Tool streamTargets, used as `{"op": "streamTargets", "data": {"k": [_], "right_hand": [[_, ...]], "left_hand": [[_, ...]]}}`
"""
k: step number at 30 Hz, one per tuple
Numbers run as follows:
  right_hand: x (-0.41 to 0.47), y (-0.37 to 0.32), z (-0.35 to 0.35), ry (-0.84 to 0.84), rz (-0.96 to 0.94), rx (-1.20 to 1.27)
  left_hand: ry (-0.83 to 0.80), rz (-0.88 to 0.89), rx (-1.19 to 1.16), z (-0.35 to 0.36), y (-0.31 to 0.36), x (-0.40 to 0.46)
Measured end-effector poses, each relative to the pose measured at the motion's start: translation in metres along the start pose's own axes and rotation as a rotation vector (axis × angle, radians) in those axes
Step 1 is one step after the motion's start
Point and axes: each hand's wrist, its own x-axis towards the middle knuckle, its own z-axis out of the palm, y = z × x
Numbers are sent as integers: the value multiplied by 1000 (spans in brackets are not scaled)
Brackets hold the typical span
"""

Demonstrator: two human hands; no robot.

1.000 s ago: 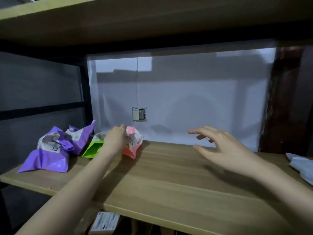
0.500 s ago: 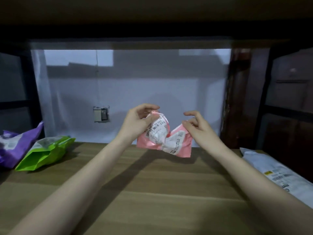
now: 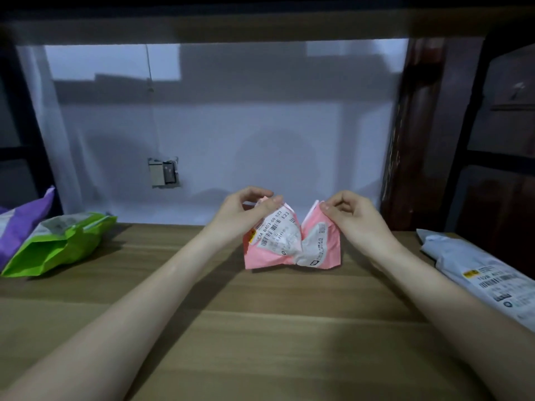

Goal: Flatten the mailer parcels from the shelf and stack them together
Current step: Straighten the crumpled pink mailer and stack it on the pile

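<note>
Both grips pinching pink mailer (image 3: 291, 244) at top corners: left hand (image 3: 246, 214), right hand (image 3: 347, 215), pulling apart. Half a sec ago it was bunched higher up; now lower edge sits on shelf (image 3: 260, 328), halves spreading, so flattening underway. Green mailer (image 3: 60, 244), purple mailer (image 3: 23, 218) left, grey mailer (image 3: 486, 273) right, all waiting.

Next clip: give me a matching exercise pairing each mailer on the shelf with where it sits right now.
Things:
1. pink mailer
2. green mailer
3. purple mailer
4. white mailer

Places:
A. far left edge, behind another mailer
B. lying at the right side of the shelf
C. pinched at its top corners by both hands
D. lying left of the hands, open end toward them

Pairs: 1-C, 2-D, 3-A, 4-B
</note>
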Motion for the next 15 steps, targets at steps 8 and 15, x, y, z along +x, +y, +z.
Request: {"op": "streamTargets", "data": {"k": [8, 15], "right_hand": [[-4, 3, -2, 73, -62, -129], [-3, 0, -6, 201, -82, -135]], "left_hand": [[111, 71, 6, 0, -7, 2], [239, 49, 93, 0, -11, 4]]}}
